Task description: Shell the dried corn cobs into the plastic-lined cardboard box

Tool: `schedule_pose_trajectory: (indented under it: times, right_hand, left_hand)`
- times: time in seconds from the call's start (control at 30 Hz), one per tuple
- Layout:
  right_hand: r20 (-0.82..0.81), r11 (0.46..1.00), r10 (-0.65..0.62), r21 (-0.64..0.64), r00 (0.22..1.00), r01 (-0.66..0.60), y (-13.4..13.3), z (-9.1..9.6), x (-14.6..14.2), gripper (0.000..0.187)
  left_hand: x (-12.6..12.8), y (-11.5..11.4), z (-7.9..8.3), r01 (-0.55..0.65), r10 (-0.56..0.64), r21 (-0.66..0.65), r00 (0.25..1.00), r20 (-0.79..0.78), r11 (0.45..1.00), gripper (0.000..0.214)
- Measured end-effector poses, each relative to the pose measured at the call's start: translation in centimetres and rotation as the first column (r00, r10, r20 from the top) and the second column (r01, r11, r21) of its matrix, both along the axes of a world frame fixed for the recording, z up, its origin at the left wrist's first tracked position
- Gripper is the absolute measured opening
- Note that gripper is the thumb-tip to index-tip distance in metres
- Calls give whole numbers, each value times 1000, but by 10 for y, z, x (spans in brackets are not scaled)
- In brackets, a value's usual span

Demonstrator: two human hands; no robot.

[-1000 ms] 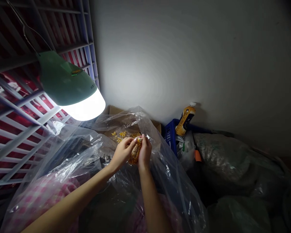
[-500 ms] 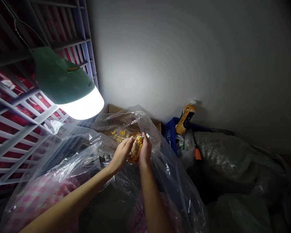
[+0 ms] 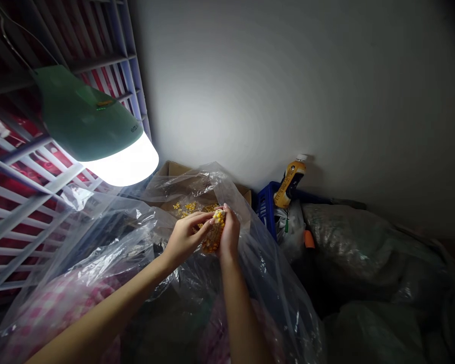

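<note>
A partly shelled corn cob [image 3: 213, 237] stands tilted between my two hands above a clear plastic sheet or bag. Yellow kernels cover its right side and lower end, while a paler bare strip shows at its upper part. My right hand [image 3: 230, 233] is closed around the cob's right side. From the left, my left hand [image 3: 185, 236] grips it with the thumb across its front and the fingers reaching toward the top. Just beyond the hands, loose corn kernels [image 3: 190, 207] lie in the plastic-lined cardboard box [image 3: 178, 169].
A lit green lamp [image 3: 94, 116] hangs at left from a slatted plastic crate [image 3: 127, 76]. Clear plastic [image 3: 109, 253] spreads over my lap. To the right are a blue basket [image 3: 264, 205], a leaning drink bottle [image 3: 290, 181] and dark, bulky sacks [image 3: 356, 242].
My left hand has shifted over the cob; its thumb now lies across the front and its fingers stretch forward. The cob has turned slightly in my right hand. The view has shifted a little.
</note>
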State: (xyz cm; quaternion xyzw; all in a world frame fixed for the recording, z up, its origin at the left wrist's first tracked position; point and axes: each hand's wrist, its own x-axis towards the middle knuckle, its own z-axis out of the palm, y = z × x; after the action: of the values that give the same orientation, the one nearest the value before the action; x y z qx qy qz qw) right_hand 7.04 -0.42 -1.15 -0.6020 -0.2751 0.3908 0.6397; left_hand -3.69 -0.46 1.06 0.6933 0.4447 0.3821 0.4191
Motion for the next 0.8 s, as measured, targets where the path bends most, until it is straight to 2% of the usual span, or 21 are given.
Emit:
schedule_pose_trajectory:
  times: [0.13,0.23,0.3,0.37,0.43,0.57,0.67,0.8]
  right_hand:
    - [-1,1000,-6,-30,1000,6,-2,8,1,29]
    - [134,1000,-14,-25,991,17,-6,14,-3,29]
    - [217,999,-37,1,975,37,-9,17,-7,29]
    - [246,997,-74,31,966,69,-11,18,-11,29]
    - [211,995,-100,33,972,95,-10,17,-13,29]
    - [75,996,-91,-2,993,91,-5,12,-11,30]
    - [68,996,-86,-10,994,87,-3,10,-8,30]
    - [138,996,-86,-8,987,88,-5,13,-7,30]
  left_hand:
    - [-2,2,0,16,-4,104,994,-114,994,29]
    - [-2,3,-5,8,32,199,980,-196,980,26]
    - [-1,3,-7,-34,78,208,976,-203,977,26]
    - [-1,3,-7,-78,104,144,978,-183,986,26]
    - [0,3,-3,-95,96,19,987,-126,995,29]
    - [-1,4,6,-29,46,-208,996,76,978,36]
    - [-1,5,9,28,9,-258,990,140,966,36]
    - [-2,4,12,49,-13,-281,992,127,958,35]
